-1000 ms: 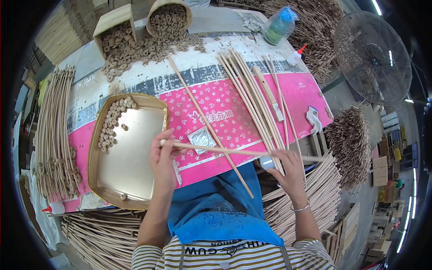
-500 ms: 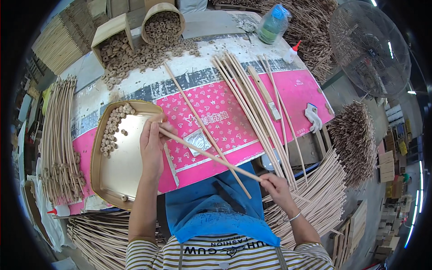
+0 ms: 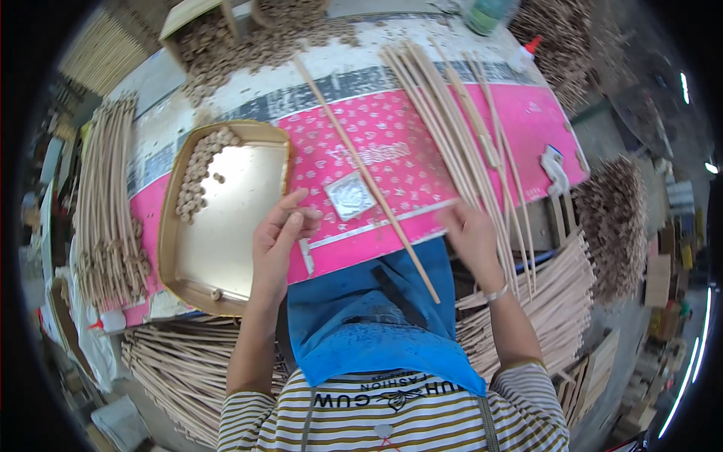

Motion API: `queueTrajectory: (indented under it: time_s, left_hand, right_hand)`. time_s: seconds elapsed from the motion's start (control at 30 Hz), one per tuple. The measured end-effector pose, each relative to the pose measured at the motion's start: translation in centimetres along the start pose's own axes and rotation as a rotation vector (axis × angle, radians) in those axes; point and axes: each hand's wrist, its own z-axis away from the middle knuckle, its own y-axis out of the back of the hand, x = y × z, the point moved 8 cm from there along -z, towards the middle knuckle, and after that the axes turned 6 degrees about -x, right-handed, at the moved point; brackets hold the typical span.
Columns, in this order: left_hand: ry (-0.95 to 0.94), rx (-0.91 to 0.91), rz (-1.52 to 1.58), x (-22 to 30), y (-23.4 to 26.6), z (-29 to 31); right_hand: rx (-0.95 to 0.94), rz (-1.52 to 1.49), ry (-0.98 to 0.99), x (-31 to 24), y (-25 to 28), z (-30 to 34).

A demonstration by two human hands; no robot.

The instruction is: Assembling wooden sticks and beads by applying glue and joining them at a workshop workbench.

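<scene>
My left hand (image 3: 280, 235) hovers beside the right rim of a gold tray (image 3: 226, 248), its fingers loosely bent and apart with nothing visible in them. Small wooden beads (image 3: 197, 173) lie along the tray's left side, with a stray one near its front. Blurred by motion, my right hand (image 3: 474, 239) is just left of a bundle of long wooden sticks (image 3: 444, 113); its grip is unclear. Between my hands a single wooden stick (image 3: 369, 179) lies slantwise on the pink cover (image 3: 316, 135), its near end sticking out past the table edge. Left of that stick is a silvery square packet (image 3: 349, 196).
Tipped wooden containers (image 3: 197, 30) spill brown rings (image 3: 226, 68) at the back left. Bundled sticks with rings (image 3: 109, 226) stand at left; more sticks (image 3: 535, 309) lie low right. A red-capped bottle (image 3: 525, 54) and a white glove (image 3: 556, 172) are on the right.
The stick that was held across both hands is out of them. My right hand has moved up toward the stick bundle, and the whole view has shifted.
</scene>
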Motion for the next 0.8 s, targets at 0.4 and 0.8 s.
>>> queueTrajectory:
  time_s: [0.4,0.8]
  left_hand:
    - [-0.141,-0.003,-0.485,-1.6,-1.6,-0.6]
    - [-0.196,0.076,-0.976,-5.8,-3.2,-3.1]
  right_hand:
    - [-0.261,-0.499,0.036,-2.2,-4.1,3.1]
    - [-0.016,-0.625,0.372,-11.9,-3.5,-8.7]
